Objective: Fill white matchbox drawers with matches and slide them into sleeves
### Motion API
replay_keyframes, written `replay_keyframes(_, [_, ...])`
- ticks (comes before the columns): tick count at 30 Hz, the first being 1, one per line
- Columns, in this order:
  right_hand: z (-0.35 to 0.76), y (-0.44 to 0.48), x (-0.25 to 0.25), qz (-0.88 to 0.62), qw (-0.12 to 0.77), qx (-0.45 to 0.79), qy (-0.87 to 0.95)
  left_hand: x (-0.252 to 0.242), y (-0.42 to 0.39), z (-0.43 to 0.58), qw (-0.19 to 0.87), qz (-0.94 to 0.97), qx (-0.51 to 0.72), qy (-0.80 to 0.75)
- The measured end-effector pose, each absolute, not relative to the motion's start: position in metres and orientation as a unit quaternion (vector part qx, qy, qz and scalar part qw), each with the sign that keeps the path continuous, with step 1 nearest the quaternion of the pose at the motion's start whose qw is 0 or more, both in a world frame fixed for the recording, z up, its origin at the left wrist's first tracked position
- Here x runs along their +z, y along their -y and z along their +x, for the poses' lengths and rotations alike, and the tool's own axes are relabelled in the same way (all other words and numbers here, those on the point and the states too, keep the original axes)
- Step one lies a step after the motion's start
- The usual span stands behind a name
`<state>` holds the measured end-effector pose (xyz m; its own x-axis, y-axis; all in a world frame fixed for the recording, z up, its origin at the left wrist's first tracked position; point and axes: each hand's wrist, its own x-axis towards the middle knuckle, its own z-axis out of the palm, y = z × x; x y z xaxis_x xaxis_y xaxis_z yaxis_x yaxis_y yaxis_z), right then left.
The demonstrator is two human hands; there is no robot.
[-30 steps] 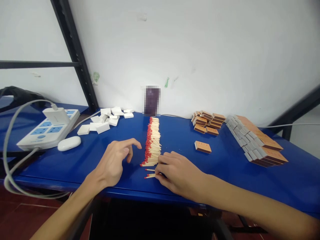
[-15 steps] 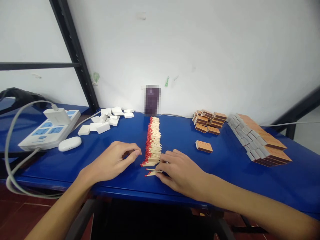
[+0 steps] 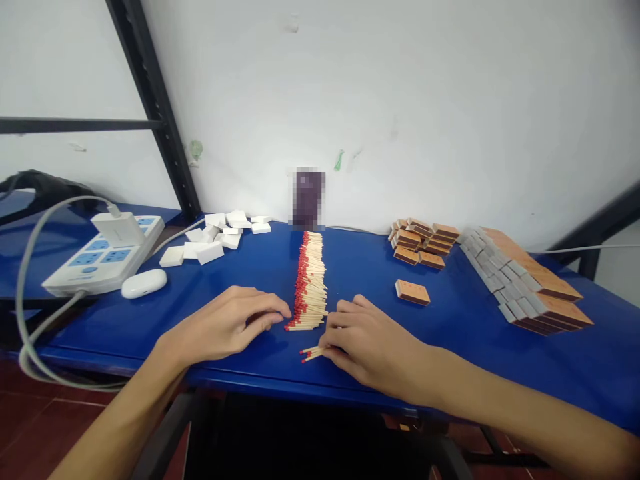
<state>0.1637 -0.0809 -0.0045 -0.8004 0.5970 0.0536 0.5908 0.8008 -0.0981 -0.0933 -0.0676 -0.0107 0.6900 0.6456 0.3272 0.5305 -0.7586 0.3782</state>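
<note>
A long row of red-headed matches [image 3: 311, 287] lies on the blue table, heads to the left. My left hand [image 3: 233, 325] is at the left of the row's near end, thumb and fingers apart with a gap between them and nothing held; its fingertips are close to the match heads. My right hand [image 3: 363, 340] is closed in a pinch on the tail ends of a few loose matches [image 3: 311, 354], whose red heads point left, just in front of the row. The fingertips of this hand are partly hidden behind its knuckles.
White small boxes [image 3: 209, 252] lie at the back left, near a power strip [image 3: 107, 257] and a white case [image 3: 144, 284]. Matchboxes [image 3: 420, 240] are piled at the back right, one matchbox [image 3: 413, 292] lies alone, and stacked matchboxes [image 3: 525, 283] stand farther right.
The few matches in my right hand have moved slightly right and away from the row, and now tilt more. My left hand has come a little closer to the row. The camera view has shifted slightly.
</note>
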Motion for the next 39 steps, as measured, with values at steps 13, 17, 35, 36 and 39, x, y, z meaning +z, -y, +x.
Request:
replay_keyframes(13, [0.165, 0.06, 0.01, -0.287, 0.0, 0.199, 0.937, -0.015, 0.068, -0.084, 0.095, 0.895, 0.297, -0.318])
replay_keyframes(17, [0.161, 0.051, 0.018, -0.275, -0.042, 0.229, 0.933, -0.014, 0.068, -0.085, 0.052, 0.882, 0.292, -0.366])
replay_keyframes(35, [0.156, 0.063, 0.006, -0.281, -0.001, 0.114, 0.953, -0.014, 0.068, -0.083, 0.153, 0.886, 0.154, -0.409])
replay_keyframes(36, [0.157, 0.064, 0.004, -0.288, 0.001, 0.114, 0.951, -0.015, 0.068, -0.083, 0.152, 0.887, 0.151, -0.41])
replay_keyframes(39, [0.158, 0.064, 0.003, -0.298, 0.004, 0.122, 0.947, -0.017, 0.068, -0.082, 0.147, 0.888, 0.148, -0.41])
